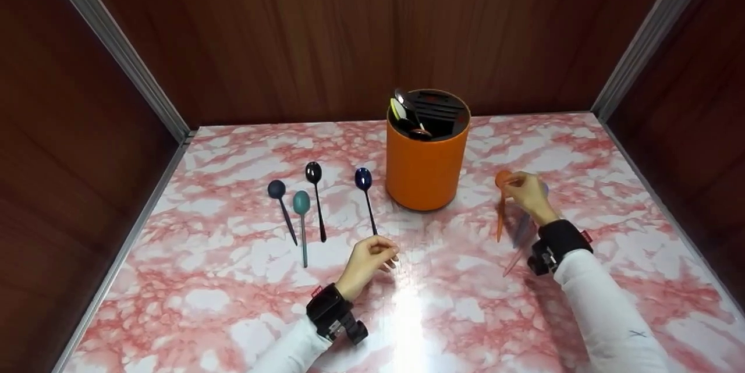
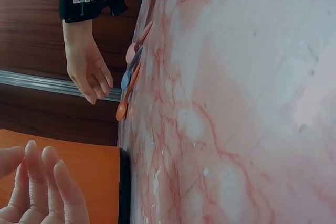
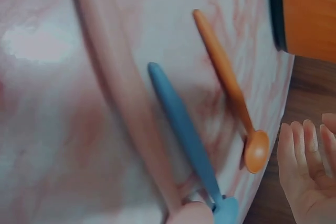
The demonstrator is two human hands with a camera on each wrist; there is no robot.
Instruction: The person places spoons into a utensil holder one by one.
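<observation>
My right hand (image 1: 527, 192) hovers over an orange spoon (image 3: 226, 74), fingers loosely bent and holding nothing. Beside that spoon a blue spoon (image 3: 181, 124) and a pink spoon (image 3: 126, 77) lie on the table, partly hidden by the hand and wrist in the head view. With relaxed, empty fingers, my left hand (image 1: 369, 259) is near the handle end of a glossy dark blue spoon (image 1: 363, 178). Farther left lie a black spoon (image 1: 313, 173), a teal spoon (image 1: 301, 202) and a matte navy spoon (image 1: 277, 189).
An orange cylindrical utensil holder (image 1: 426, 169) stands upright between the two groups of spoons. Several spoons (image 1: 398, 107) stick out of its open compartment, beside a slotted black top. Dark wood panels (image 1: 349, 35) enclose the marbled table (image 1: 209, 303) at the back and sides.
</observation>
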